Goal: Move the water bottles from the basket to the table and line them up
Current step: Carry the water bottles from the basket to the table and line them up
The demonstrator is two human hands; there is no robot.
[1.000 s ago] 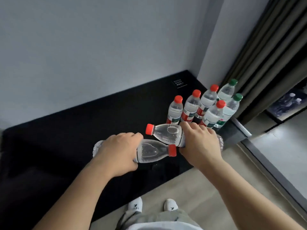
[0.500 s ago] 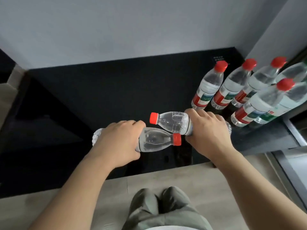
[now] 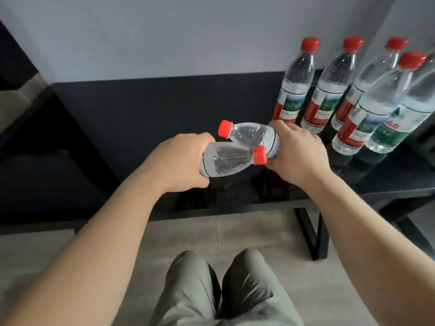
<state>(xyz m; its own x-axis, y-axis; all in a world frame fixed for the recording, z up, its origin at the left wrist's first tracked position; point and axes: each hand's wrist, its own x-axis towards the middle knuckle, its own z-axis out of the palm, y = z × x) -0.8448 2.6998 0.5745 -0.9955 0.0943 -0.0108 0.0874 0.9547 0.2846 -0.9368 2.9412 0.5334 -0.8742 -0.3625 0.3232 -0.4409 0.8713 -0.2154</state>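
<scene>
Two bottles are in our hands, both held sideways just above the near part of the table (image 3: 141, 118): the left bottle (image 3: 226, 161) with its cap toward three o'clock, the right bottle (image 3: 249, 135) with its cap toward nine. Half a second ago they lay a little apart; now they have closed up, necks overlapping, the left bottle's cap tucked against the right bottle's body. Our left hand (image 3: 181, 161) wraps the base end of its bottle and our right hand (image 3: 299, 156) curls round the label end of its own, both grips as firm as before. At two o'clock the row (image 3: 328, 90) of standing bottles looms larger because our head has dropped; the row itself looks unshifted. We judge that neither carried bottle is placed yet: each must be tipped upright and set down at the row's nine o'clock end. We cannot see the basket.
</scene>
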